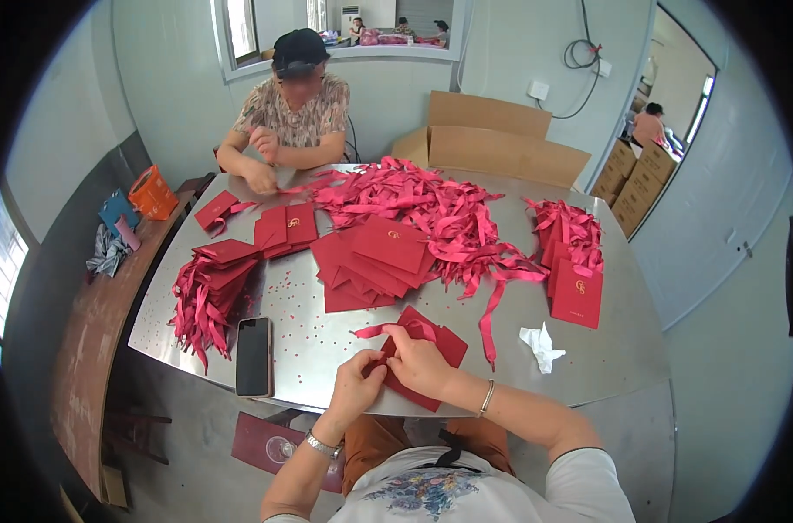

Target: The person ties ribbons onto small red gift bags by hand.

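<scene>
Right in front of me, at the table's near edge, lies a flat red paper bag [446,346] with a pink-red ribbon [372,331] across its upper part. My left hand [359,383] pinches at the bag's left side, thumb and fingertips together. From the right, my right hand [418,362] rests over the bag with its fingers closed on the same spot; what lies between the fingertips is partly hidden. Just beyond is a fanned pile of flat red bags [375,266] with gold print. A large heap of loose ribbons [414,205] spreads behind it.
Ribboned bags lie in a left bundle [209,292] and a right stack [577,292]. A phone [254,357] and crumpled tissue [542,347] flank my arms on the metal table [614,375]. Across sits a co-worker [296,113], hands by a ribbon. Open cardboard boxes [492,146] stand behind.
</scene>
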Demonstrator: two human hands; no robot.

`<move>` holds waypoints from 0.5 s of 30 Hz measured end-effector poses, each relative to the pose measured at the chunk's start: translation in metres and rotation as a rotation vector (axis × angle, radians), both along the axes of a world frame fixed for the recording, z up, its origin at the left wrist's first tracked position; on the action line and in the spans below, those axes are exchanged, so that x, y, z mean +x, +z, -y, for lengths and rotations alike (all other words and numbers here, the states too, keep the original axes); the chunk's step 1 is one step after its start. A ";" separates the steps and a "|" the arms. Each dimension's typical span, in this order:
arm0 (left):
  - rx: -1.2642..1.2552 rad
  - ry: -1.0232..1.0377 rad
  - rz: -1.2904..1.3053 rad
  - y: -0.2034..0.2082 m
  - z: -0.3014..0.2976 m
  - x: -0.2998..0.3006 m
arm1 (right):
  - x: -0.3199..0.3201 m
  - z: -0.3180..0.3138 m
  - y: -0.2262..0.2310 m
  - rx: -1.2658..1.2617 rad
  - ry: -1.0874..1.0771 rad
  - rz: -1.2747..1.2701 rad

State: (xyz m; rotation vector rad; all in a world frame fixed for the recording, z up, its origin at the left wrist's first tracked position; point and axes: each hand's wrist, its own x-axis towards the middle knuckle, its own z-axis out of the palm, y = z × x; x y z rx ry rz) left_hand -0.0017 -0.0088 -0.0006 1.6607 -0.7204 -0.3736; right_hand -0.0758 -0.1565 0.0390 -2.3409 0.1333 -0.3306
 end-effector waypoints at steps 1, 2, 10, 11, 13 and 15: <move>-0.017 -0.056 -0.083 -0.007 -0.001 0.002 | 0.000 0.002 0.003 0.085 0.032 -0.040; -0.017 -0.063 -0.076 -0.003 -0.004 0.003 | -0.003 0.003 0.001 -0.029 0.124 0.031; 0.070 -0.219 -0.214 0.030 0.004 0.015 | -0.023 0.008 0.001 -0.141 0.085 0.116; 0.218 -0.298 -0.186 0.037 0.005 0.020 | -0.023 0.009 0.001 -0.108 0.085 0.109; 0.317 -0.348 -0.079 0.041 0.004 0.032 | -0.026 0.008 0.003 -0.120 0.090 0.088; 0.195 -0.482 0.294 0.048 0.007 0.036 | -0.027 0.008 0.003 -0.131 0.095 0.065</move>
